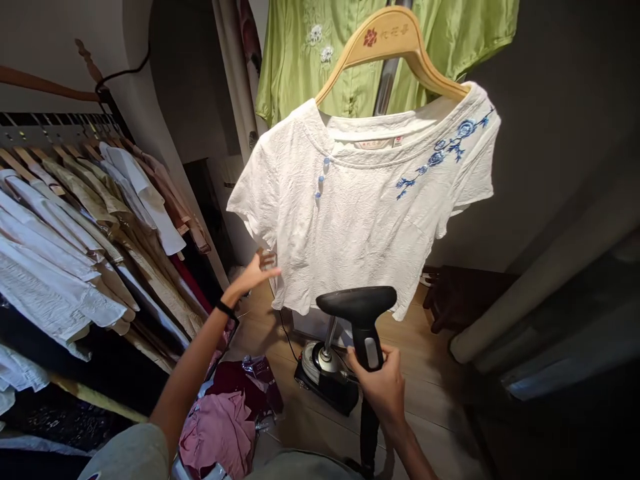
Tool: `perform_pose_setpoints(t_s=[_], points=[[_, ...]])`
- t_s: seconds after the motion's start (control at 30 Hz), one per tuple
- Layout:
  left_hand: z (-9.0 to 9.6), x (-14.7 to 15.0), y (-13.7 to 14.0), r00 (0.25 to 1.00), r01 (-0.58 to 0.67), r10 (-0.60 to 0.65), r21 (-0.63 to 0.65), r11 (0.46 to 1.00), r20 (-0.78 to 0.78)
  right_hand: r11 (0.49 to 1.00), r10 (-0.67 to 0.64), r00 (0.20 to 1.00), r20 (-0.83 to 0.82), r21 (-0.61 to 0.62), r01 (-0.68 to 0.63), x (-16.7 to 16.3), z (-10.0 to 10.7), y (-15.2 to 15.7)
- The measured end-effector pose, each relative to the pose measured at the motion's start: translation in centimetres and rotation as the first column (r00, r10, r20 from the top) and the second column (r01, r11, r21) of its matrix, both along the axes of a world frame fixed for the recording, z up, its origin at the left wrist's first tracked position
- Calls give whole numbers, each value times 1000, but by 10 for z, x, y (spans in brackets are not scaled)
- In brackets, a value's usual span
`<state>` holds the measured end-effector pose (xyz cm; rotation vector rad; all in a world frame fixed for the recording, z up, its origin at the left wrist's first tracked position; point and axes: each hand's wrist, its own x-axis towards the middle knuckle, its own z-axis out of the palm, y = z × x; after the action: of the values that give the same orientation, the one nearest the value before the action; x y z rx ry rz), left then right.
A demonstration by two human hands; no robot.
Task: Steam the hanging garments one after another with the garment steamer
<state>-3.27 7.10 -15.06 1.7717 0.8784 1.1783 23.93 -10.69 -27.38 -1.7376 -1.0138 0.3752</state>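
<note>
A white short-sleeved blouse (350,220) with blue flower embroidery and small blue buttons hangs from a wooden hanger (385,41). My right hand (383,383) is wrapped around the handle of a black garment steamer head (357,303). The steamer's wide head is in front of the blouse's lower hem, and its dark hose runs down below my hand. At the blouse's left side edge, my left hand (256,272) has its thumb apart from its fingers. Its fingertips are partly hidden at the fabric, so whether they press on it is unclear.
Behind the blouse hangs a green top (345,80). The steamer base (327,377) stands on the wooden floor below. A rack of clothes (95,220) lines the left side. Pink fabric (217,433) lies in a heap near plastic packets. A dark wooden stool (463,297) stands at right.
</note>
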Motion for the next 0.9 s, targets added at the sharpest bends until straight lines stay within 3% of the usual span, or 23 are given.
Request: perform_pose_setpoints(t_s=[0.07, 0.17, 0.3, 0.4, 0.5, 0.67, 0.8, 0.9], points=[[-44, 2, -6, 996, -9, 1, -91, 996, -94, 999, -41, 999, 12, 6, 41, 3, 22, 11], [-88, 12, -7, 977, -71, 59, -49, 996, -206, 995, -53, 997, 47, 84, 49, 4, 53, 27], [-106, 23, -1, 984, -156, 153, -20, 988, -90, 987, -22, 996, 84, 163, 8, -1, 86, 48], [-111, 16, -1, 987, -162, 163, -86, 983, 6, 987, -5, 995, 105, 161, -12, -6, 94, 63], [-116, 3, -7, 981, -186, 190, -92, 978, 33, 992, 14, 994, 107, 120, -27, -11, 79, 78], [-119, -10, -17, 966, -252, 256, -75, 965, 41, 995, 92, 993, 72, -49, -89, -18, 22, 92], [-118, -16, -21, 937, -347, 348, -43, 937, 17, 978, 137, 985, 102, -169, -118, -23, -22, 88], [-118, -22, -21, 909, -417, 417, -42, 908, 6, 974, 172, 981, 90, -163, -156, -27, -41, 77]])
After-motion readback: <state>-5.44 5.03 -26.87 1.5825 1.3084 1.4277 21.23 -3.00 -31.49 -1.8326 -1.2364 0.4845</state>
